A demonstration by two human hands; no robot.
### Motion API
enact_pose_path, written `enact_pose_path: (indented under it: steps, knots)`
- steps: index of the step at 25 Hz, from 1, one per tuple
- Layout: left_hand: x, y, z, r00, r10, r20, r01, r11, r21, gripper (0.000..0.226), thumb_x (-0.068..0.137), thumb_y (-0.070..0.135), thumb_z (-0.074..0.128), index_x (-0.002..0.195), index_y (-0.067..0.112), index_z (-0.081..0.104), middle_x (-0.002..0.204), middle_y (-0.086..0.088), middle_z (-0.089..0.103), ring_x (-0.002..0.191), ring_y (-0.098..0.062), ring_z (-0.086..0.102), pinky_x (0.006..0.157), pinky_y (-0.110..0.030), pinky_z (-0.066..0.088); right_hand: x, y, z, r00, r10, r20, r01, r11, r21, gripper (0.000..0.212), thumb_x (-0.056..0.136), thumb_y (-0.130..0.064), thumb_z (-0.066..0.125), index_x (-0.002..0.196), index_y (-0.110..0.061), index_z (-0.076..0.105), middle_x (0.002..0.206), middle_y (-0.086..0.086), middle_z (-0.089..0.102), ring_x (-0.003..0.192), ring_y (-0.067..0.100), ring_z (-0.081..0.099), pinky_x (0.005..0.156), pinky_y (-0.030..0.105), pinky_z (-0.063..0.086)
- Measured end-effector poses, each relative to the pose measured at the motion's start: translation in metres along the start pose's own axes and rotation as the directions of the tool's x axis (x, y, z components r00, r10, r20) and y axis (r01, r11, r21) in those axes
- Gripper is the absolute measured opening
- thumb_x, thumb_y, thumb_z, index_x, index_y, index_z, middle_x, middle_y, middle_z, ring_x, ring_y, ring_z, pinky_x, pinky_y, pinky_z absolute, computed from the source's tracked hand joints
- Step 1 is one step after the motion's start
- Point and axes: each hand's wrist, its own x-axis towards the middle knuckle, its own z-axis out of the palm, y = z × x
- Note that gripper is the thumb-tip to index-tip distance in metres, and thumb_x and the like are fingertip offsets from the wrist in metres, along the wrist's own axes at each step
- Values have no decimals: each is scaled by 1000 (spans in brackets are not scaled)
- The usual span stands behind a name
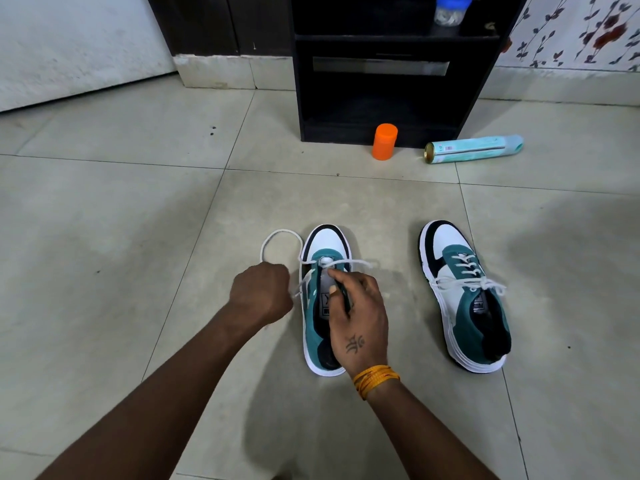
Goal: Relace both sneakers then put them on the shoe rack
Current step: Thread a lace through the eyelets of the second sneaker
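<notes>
Two teal, white and black sneakers stand on the tiled floor, toes pointing away from me. The left sneaker (325, 244) has a white lace (280, 233) through its front eyelets only, looping out to the left. My left hand (261, 292) is closed beside this shoe and grips the lace. My right hand (360, 317) lies over the shoe's opening, fingers curled on the tongue and the right eyelet edge. The right sneaker (464, 299) is fully laced with a tied bow. The black shoe rack (381, 64) stands ahead against the wall.
An orange-capped container (384, 142) stands on the floor before the rack. A light blue spray can (474, 149) lies on its side to its right. A blue-lidded jar (450, 10) sits on the rack's upper shelf. Flowered wall at right.
</notes>
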Motion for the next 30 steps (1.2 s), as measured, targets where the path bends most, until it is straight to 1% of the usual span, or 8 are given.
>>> enact_pose_path:
  steps: [3,8,10,14,20,22,27,30]
  knots:
    - [1,-18,-4,988,-58,142,19,966,259,31,92,34,65,120,20,66,120,-4,68,110,-27,69,84,-33,52,0,-1,-1,1000,1,0,-1,1000,7,33,97,-35,52,125,-36,70,119,-14,57,112,7,60,98,27,50]
    - [0,9,2,991,68,-115,-90,976,-197,27,92,39,57,102,23,76,99,0,77,94,-30,71,75,-36,57,0,1,0,1000,10,-10,-10,1000,-3,30,99,-27,58,125,-34,70,118,-12,58,111,8,60,97,26,50]
    - [0,10,1,990,77,-119,-84,995,-52,16,93,30,63,98,19,74,98,-6,75,92,-33,71,73,-36,54,0,2,-1,1000,-1,-9,1,1000,7,32,98,-23,58,126,-33,70,117,-10,59,111,8,60,98,25,49]
    - [-5,-10,1,969,-47,243,-44,934,355,30,88,25,70,118,18,68,117,-4,70,107,-25,71,79,-33,51,-1,1,-2,1000,-3,-8,3,1000,22,32,98,-27,56,126,-33,70,117,-11,58,111,7,60,99,22,48]
    - [-2,12,4,975,88,-205,-95,995,-23,23,98,37,56,110,24,71,101,-4,75,93,-35,70,70,-36,49,-1,2,-2,1000,-4,-13,4,1000,16,32,98,-21,59,125,-32,71,116,-11,59,110,7,60,97,26,50]
    - [-4,14,2,979,99,-181,-91,995,51,23,100,36,53,99,20,70,98,-7,74,89,-36,69,66,-34,42,-1,3,-3,1000,-10,-14,11,1000,18,32,98,-22,58,126,-32,70,117,-11,59,111,7,60,98,27,50]
    - [-3,-5,4,976,-14,219,-67,931,360,25,94,32,62,114,20,70,112,0,71,103,-23,71,77,-32,50,-2,1,-1,1000,-4,-3,4,1000,13,31,99,-28,55,126,-32,70,118,-11,58,111,7,60,99,27,51]
    - [1,-9,8,997,79,12,-80,967,244,24,94,37,60,112,22,68,108,-2,71,98,-28,71,75,-33,51,-3,1,-2,1000,3,-22,-3,1000,16,32,98,-29,55,126,-32,70,118,-11,59,111,8,60,98,29,52]
